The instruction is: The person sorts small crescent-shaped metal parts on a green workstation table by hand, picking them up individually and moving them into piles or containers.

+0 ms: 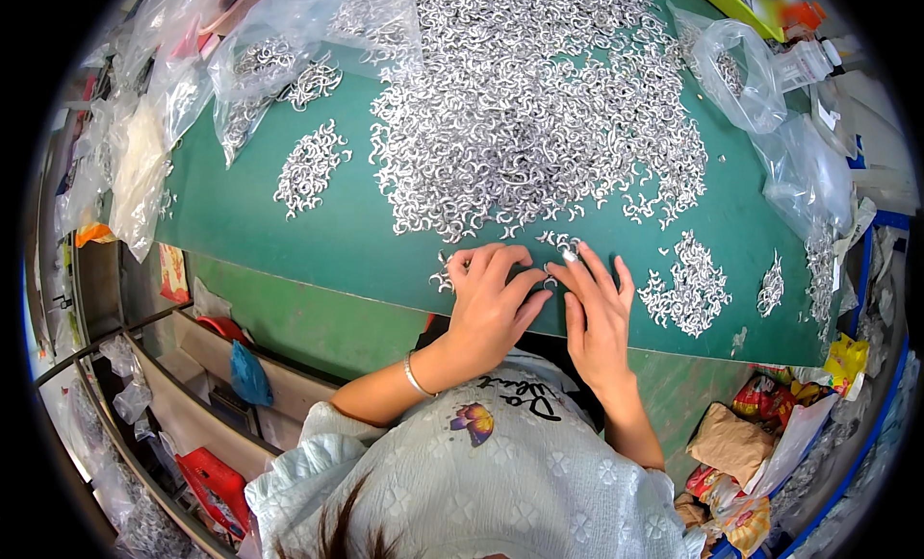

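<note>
Close to the table's front edge, my left hand [493, 299] rests with its fingers bent and apart, fingertips down on the green tabletop. A few small silver curved metal pieces [442, 274] lie beside its outer fingers. My right hand [599, 314] is just to the right, fingers spread and reaching forward, a fingertip touching a few more curved pieces [558, 240]. One finger has something pale around its tip. Between the two hands lies a single curved piece [550, 282]. Beyond them spreads a large heap of the same crescent-shaped pieces [520, 155]. Neither hand visibly grips anything.
Smaller piles lie to the left [310, 169] and to the right [688, 288]. Clear plastic bags [260, 78] with pieces sit at the back left, and another bag [736, 73] at the right. Drawers [202, 386] stand below left; snack packets [765, 395] lie below right.
</note>
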Demonstrator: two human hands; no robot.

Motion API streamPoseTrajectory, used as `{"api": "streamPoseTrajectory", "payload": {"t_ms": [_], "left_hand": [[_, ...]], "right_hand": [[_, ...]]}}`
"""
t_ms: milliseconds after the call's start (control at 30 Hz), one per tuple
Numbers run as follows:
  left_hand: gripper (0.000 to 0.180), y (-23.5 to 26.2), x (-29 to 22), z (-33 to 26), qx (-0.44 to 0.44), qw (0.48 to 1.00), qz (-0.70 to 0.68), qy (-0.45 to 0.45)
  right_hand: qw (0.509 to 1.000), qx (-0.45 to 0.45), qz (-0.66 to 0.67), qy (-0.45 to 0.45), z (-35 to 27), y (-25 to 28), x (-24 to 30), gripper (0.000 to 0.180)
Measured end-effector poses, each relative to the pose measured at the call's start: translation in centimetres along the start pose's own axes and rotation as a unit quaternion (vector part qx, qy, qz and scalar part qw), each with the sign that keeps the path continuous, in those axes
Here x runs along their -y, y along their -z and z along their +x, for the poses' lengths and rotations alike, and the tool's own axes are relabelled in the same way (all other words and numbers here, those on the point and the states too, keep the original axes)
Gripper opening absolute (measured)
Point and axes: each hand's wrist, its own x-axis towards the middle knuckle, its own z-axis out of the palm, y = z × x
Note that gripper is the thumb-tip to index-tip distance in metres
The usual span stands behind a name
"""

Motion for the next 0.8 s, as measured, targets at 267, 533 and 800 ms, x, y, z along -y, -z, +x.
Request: {"api": "streamPoseTrajectory", "payload": {"t_ms": [267,533,800], "left_hand": [[0.027,-0.1,0.2,-0.2,0.006,0.999,0.038,-0.001],[0.023,1.1,0.6,0.1,0.024,0.998,0.064,0.013],[0.025,1.3,0.5,0.4,0.036,0.998,0.058,0.014]], "right_hand": [[1.0,-0.009,0.0,-0.008,-0.1,0.5,0.0,0.031],[0.996,-0.046,-0.064,-0.028,-1.4,1.7,-0.7,0.024],[0.999,0.02,-0.035,0.002,-1.0,0.9,0.3,0.033]]}}
